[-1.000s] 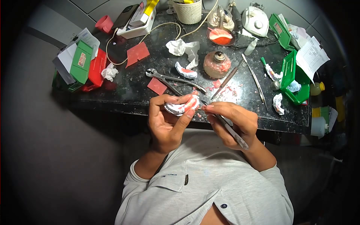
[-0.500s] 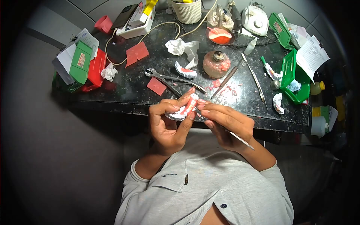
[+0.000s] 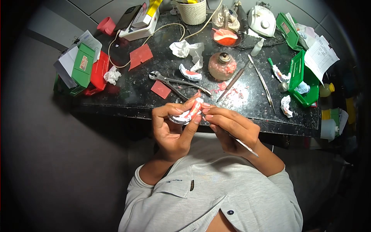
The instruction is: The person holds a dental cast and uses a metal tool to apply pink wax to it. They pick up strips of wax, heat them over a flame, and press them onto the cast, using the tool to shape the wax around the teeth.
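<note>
My left hand (image 3: 172, 127) is closed around a white plaster dental model (image 3: 179, 118) with pink wax and a row of teeth along it. In my right hand (image 3: 234, 127) is a slim metal wax carver (image 3: 247, 147), its rear end sticking out below the palm. The fingertips of both hands meet at the model's right side, where the carver's working tip is hidden. Just beyond the hands lie metal pliers (image 3: 179, 82), a pink wax sheet (image 3: 160, 89) and another plaster model with pink wax (image 3: 190, 72).
A glass spirit burner (image 3: 223, 66) stands behind the hands, with wax scraps around it. To its right lie a brown-handled knife (image 3: 234, 83) and a metal instrument (image 3: 262, 83). Green boxes (image 3: 305, 92) are at the right; papers and a red box (image 3: 98, 73) sit left.
Both hands have shifted very slightly left with the model and the carver. The model appears turned a little; the things on the bench stay put.
</note>
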A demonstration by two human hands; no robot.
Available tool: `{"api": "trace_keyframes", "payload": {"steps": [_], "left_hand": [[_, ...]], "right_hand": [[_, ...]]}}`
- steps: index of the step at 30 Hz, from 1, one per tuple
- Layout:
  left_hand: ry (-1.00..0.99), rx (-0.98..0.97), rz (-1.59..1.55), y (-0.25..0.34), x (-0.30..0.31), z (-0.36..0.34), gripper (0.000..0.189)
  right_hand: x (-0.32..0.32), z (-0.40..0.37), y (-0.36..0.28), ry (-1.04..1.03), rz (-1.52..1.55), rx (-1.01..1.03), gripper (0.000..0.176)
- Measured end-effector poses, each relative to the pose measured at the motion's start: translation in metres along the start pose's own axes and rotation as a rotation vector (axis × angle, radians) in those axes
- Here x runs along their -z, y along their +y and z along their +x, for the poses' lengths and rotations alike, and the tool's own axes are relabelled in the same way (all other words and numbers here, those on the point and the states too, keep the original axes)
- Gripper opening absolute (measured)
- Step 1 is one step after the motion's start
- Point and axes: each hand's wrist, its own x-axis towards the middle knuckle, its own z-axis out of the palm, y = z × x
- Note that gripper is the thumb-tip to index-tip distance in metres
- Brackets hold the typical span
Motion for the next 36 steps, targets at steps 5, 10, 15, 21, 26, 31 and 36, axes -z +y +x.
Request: {"api": "trace_keyframes", "payload": {"steps": [5, 10, 15, 21, 26, 31, 36], "left_hand": [[0.027, 0.165, -0.131, 0.005, 0.004, 0.000, 0.041], [0.048, 0.276, -0.230, 0.001, 0.009, -0.001, 0.039], [0.091, 0.405, -0.348, 0.001, 0.009, 0.000, 0.036], [0.087, 0.457, -0.441, 0.000, 0.013, 0.003, 0.035], [0.037, 0.527, -0.501, 0.000, 0.015, 0.006, 0.031], [0.029, 0.593, -0.571, 0.000, 0.019, 0.008, 0.031], [0.047, 0.621, -0.633, -0.003, 0.021, 0.007, 0.032]], "right_hand": [[-0.001, 0.003, 0.001, 0.014, -0.039, 0.041, 0.026], [0.001, 0.002, 0.007, -0.019, -0.023, 0.048, 0.026], [0.003, 0.002, 0.007, -0.033, -0.002, 0.019, 0.028], [0.005, 0.002, 0.013, -0.045, 0.060, 0.013, 0.029], [0.007, 0.005, 0.011, -0.029, 0.058, 0.000, 0.027], [0.009, 0.005, 0.011, -0.048, 0.089, -0.028, 0.026], [0.013, 0.008, 0.010, -0.075, 0.106, -0.047, 0.024]]}}
